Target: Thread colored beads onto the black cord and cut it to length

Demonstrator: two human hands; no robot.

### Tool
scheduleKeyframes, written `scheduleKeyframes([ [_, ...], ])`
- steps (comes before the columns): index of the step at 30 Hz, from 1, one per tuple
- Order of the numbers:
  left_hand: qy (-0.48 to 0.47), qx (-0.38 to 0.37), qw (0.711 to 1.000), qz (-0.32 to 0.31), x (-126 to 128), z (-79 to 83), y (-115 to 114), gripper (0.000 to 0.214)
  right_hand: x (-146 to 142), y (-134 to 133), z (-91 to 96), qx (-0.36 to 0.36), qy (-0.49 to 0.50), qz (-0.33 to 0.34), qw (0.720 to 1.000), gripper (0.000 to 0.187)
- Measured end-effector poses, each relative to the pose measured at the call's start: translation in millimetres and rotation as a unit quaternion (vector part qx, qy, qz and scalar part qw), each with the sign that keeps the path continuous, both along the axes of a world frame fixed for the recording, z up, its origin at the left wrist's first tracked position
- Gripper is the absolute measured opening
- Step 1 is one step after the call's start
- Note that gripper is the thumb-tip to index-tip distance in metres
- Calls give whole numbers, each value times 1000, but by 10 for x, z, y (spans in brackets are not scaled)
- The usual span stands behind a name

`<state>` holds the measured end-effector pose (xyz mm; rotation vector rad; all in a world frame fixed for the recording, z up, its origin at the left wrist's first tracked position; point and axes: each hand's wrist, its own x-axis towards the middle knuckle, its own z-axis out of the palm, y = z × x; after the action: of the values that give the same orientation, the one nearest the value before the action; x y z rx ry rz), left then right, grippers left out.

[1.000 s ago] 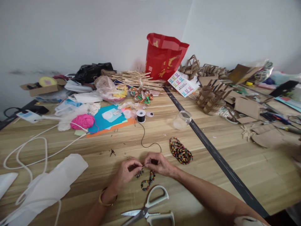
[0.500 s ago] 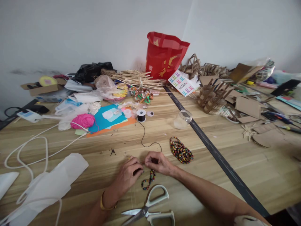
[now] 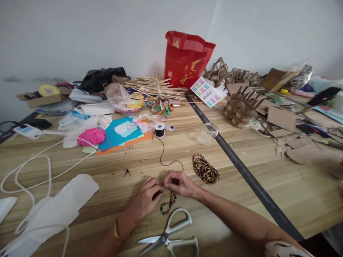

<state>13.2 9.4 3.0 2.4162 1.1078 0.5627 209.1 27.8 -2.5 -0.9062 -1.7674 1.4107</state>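
My left hand [image 3: 147, 195] and my right hand [image 3: 181, 184] meet low in the middle, both in a pinch with fingertips almost touching. Between them is the end of a short string of multicoloured beads [image 3: 168, 207], its loop resting on the table. The exact grip is hidden behind the fingers. A thin black cord [image 3: 162, 152] runs from a white spool [image 3: 159, 129] to just behind my right hand. Right of that hand lies a coiled pile of bead strands [image 3: 205, 169]. Scissors [image 3: 164, 238] with pale handles lie with blades apart below my hands.
On the wooden table [image 3: 241, 200] stands a clear plastic cup [image 3: 207, 134]. Pink yarn [image 3: 91, 137] and blue sheets [image 3: 118, 132] lie left, beside white cables [image 3: 49, 167]. A red bag [image 3: 186, 59] stands behind. Small woven baskets [image 3: 239, 111] and cardboard fill the right.
The view has shifted slightly, so the table things sit a little further left and higher. My hands keep the same pinch on the bead string.
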Motion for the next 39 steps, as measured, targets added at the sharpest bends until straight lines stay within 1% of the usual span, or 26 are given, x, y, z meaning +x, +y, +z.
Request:
scheduleKeyframes([
  [12, 18, 19, 1000, -2, 27, 25, -18, 13, -8, -2, 20, 4, -7, -1, 1000, 24],
  [15, 26, 18, 1000, 3, 54, 43, -20, 15, -11, -3, 21, 3, -8, -3, 1000, 24],
  [18, 8, 5, 1000, 11, 74, 57, -13, 15, -13, -4, 19, 1, -4, -4, 1000, 22],
  [21, -52, -30, 998, 31, 67, 52, 14, 14, -12, -4, 18, -5, -2, -8, 1000, 21],
  [25, -154, -87, 982, 66, 21, 20, 76, 12, -9, -4, 18, -17, 3, -5, 1000, 21],
  [27, -189, -131, 969, 91, -3, 8, 99, 9, -9, -5, 20, -21, 5, -4, 1000, 20],
  [30, -233, -210, 941, 128, -24, 3, 113, 8, -11, -8, 24, -23, 2, -4, 1000, 18],
  [32, -257, -245, 924, 143, -29, 2, 116, 9, -13, -9, 25, -22, 3, -4, 1000, 18],
  [35, -286, -269, 908, 146, -32, -7, 124, 12, -15, -9, 27, -20, -1, -7, 1000, 17],
  [39, -300, -271, 907, 120, -35, -23, 138, 12, -15, -11, 36, -21, -7, -2, 1000, 20],
])
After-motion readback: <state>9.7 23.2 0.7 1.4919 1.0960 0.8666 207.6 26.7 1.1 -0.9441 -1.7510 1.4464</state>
